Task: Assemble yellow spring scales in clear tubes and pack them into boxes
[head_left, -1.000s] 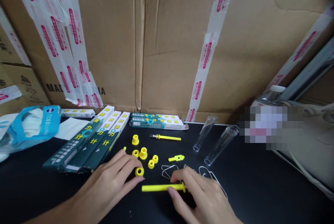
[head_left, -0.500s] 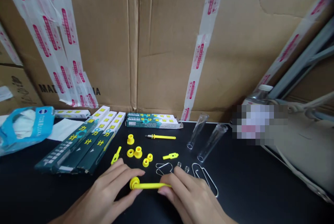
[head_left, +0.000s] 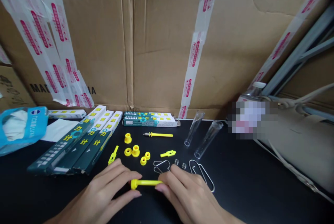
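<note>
Left hand (head_left: 106, 190): thumb and fingers pinching a yellow collar (head_left: 133, 184).
Right hand (head_left: 188, 190): gripping the yellow rod (head_left: 149, 182) at its right end.
Collar: off the black tabletop (head_left: 250, 185) since a second ago, now against the rod's left end; seemingly being fitted.
Beyond: wire hook (head_left: 154, 167), then clear tubes (head_left: 206, 144).

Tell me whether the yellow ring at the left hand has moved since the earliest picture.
Yes: the ring has moved nearer the camera, away from the back green boxes, and is now at the rod's left end.
</note>
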{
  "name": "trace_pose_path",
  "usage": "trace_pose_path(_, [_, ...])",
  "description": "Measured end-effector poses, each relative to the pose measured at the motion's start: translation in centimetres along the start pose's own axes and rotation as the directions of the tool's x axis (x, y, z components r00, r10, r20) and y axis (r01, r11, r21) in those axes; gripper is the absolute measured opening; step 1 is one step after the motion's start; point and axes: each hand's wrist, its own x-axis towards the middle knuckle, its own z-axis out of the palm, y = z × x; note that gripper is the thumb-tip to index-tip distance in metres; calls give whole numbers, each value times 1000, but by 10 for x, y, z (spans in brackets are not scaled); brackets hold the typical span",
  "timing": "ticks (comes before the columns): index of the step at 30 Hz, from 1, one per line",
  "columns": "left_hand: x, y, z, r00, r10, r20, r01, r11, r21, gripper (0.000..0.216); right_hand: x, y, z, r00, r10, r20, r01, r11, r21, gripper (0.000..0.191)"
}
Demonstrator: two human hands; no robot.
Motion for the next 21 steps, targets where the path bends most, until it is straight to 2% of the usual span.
trace_pose_path(5, [2,0,-3,1000,-8,4,8,1000,-20,22,0,-2,-1,1000,27,11,-28,993,117,36])
trace_pose_path(11, [4,2,-5,984,-36,172,56,992,-110,19,5,-6,-5,999,-45,-15,47,993,110,29])
trace_pose_path(13, [4,2,-5,980,-31,194,60,988,-143,20,5,-5,-6,999,-36,-25,39,988,153,26])
trace_pose_path(15, [3,3,-4,981,-37,189,74,979,-190,22,2,-4,-5,996,5,-85,13,978,210,22])
trace_pose_path(18, [3,1,-3,983,-139,118,164,957,-238,21,-3,0,-3,967,114,-227,-48,959,280,30])
trace_pose_path(21, [5,-2,-2,942,-328,74,335,895,-293,14,-7,3,0,928,227,-296,-138,946,293,27])
